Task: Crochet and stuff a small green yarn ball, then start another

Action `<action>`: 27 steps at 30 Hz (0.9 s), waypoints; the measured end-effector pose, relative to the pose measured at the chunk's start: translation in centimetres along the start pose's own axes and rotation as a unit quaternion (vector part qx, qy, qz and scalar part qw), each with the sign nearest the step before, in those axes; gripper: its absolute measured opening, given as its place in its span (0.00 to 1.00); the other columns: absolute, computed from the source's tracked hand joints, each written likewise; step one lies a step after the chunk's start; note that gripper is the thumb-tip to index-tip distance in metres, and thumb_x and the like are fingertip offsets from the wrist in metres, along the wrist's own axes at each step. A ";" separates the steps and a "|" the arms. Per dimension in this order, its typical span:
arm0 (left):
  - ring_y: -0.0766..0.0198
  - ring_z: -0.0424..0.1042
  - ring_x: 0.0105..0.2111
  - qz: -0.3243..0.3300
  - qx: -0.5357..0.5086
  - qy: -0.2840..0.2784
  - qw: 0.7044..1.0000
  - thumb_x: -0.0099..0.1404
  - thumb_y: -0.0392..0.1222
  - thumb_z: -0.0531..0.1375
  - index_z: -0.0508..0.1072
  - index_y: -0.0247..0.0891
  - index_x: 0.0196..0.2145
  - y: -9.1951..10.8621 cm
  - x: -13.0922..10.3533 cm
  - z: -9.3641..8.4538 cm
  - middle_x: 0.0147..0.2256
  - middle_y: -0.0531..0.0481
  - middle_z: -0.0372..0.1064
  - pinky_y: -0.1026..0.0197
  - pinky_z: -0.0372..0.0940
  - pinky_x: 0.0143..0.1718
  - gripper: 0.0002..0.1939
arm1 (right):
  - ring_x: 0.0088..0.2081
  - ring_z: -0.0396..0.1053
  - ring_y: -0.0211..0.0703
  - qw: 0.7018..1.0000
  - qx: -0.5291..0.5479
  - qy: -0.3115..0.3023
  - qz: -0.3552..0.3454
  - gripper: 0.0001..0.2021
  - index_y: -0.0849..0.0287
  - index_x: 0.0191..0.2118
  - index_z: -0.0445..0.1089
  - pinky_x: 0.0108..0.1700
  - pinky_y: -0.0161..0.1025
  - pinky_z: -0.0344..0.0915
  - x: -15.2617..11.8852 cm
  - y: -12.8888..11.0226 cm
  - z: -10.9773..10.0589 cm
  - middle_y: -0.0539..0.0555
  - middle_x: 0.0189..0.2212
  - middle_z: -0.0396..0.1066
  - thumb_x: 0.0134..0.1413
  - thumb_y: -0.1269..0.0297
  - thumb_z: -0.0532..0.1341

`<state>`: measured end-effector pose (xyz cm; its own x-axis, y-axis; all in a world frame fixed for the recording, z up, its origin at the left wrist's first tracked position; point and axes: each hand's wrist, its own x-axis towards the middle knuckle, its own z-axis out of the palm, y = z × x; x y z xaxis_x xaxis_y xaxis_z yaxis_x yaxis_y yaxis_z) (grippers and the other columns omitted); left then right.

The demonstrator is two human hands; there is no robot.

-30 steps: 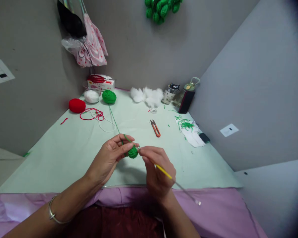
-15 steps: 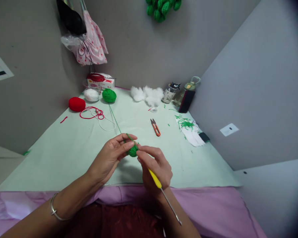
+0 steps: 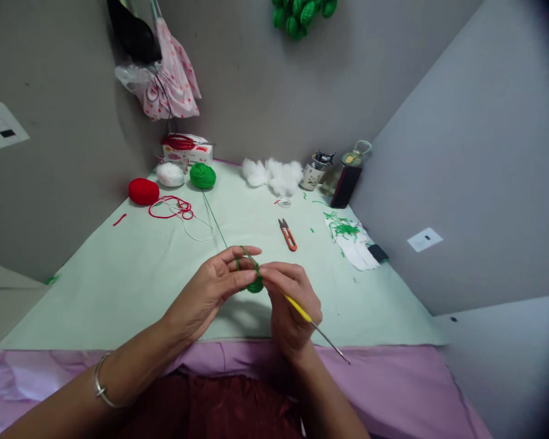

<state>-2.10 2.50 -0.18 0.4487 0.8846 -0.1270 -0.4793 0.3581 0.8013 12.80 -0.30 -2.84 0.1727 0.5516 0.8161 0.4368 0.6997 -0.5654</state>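
Observation:
My left hand [image 3: 224, 274] pinches a small green crochet piece [image 3: 255, 285] between thumb and fingers, just above the table's front part. Green yarn loops over its raised index finger and runs back to a green yarn ball [image 3: 202, 175]. In my right hand [image 3: 295, 299] is a crochet hook [image 3: 299, 309] with a yellow grip, held like a pen. Its far metal end points down and to the right, while the working tip meets the green piece near my left fingertips. Fingers partly cover the piece and the hook's tip.
Orange thread snips [image 3: 287, 235] lie beyond my hands. Red [image 3: 143, 191] and white [image 3: 170, 174] yarn balls stand at the back left. White stuffing [image 3: 274, 175], a pen cup [image 3: 313, 174] and a dark phone [image 3: 346, 186] line the back. Green yarn scraps [image 3: 345, 228] lie on white paper at right.
The hook has swung to a flatter angle, its rear end moving right and up. Both hands and the green piece have shifted slightly right, and my left index finger lifts the yarn more.

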 end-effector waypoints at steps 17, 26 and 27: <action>0.67 0.70 0.36 0.030 0.037 0.029 0.998 0.59 0.39 0.73 0.72 0.44 0.63 -0.4 0.1 0.2 0.35 0.55 0.74 0.62 0.64 0.45 0.35 | 0.38 0.77 0.41 0.997 -0.027 -0.065 0.037 0.11 0.51 0.46 0.79 0.38 0.39 0.76 0.2 0.2 -0.8 0.52 0.36 0.77 0.65 0.74 0.62; 0.66 0.70 0.39 -0.047 -0.015 0.010 0.999 0.61 0.42 0.72 0.72 0.41 0.63 0.1 -0.5 0.4 0.38 0.52 0.75 0.62 0.63 0.46 0.33 | 0.41 0.75 0.43 0.999 -0.041 -0.019 -0.027 0.19 0.45 0.52 0.79 0.38 0.41 0.76 -0.9 0.6 -0.6 0.54 0.42 0.76 0.62 0.77 0.64; 0.65 0.70 0.40 -0.051 -0.016 0.002 0.999 0.62 0.42 0.72 0.72 0.41 0.63 0.2 -0.4 0.2 0.37 0.52 0.75 0.61 0.63 0.47 0.33 | 0.41 0.75 0.43 1.000 -0.002 -0.026 0.011 0.18 0.46 0.50 0.79 0.36 0.40 0.76 -0.7 0.4 -0.8 0.54 0.41 0.76 0.63 0.77 0.63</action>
<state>-2.21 2.13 0.14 0.4933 0.8445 -0.2085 -0.4554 0.4550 0.7653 13.57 -0.72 -3.54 0.1368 0.5893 0.7963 0.4375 0.6852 -0.5823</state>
